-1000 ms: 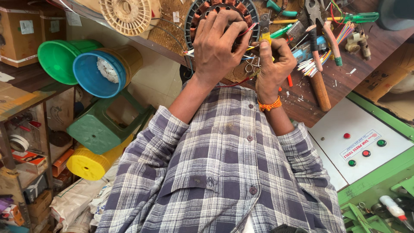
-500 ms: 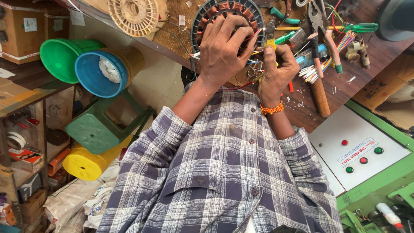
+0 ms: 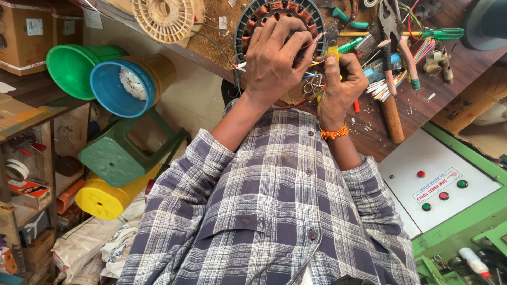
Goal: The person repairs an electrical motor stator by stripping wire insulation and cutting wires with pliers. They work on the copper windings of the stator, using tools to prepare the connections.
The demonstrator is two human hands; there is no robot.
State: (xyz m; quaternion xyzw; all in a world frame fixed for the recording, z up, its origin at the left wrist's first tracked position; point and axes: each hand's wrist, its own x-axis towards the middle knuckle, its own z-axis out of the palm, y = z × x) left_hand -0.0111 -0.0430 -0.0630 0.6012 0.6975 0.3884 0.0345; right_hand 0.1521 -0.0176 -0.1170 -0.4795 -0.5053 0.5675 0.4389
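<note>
A round motor stator with copper windings (image 3: 264, 11) lies on the wooden workbench (image 3: 369, 124). My left hand (image 3: 274, 60) rests over the stator and pinches thin coloured wires (image 3: 312, 41) between its fingertips. My right hand (image 3: 340, 84), with an orange thread band at the wrist, grips a small yellow-handled cutter (image 3: 331, 43). The cutter's jaws sit right beside the wires at my left fingertips. My checked shirt fills the lower part of the view.
Pliers (image 3: 393, 24), a green screwdriver (image 3: 438, 34), a wooden-handled tool (image 3: 392, 119) and a bundle of coloured wire ends (image 3: 385, 87) lie right of my hands. A cream spool (image 3: 163, 18) sits left. Green and blue tubs (image 3: 113, 84) and a green control panel (image 3: 438, 184) flank me.
My right hand has lifted the cutter closer to the wires at my left fingertips. My left hand has stayed on the stator, and the view has shifted slightly.
</note>
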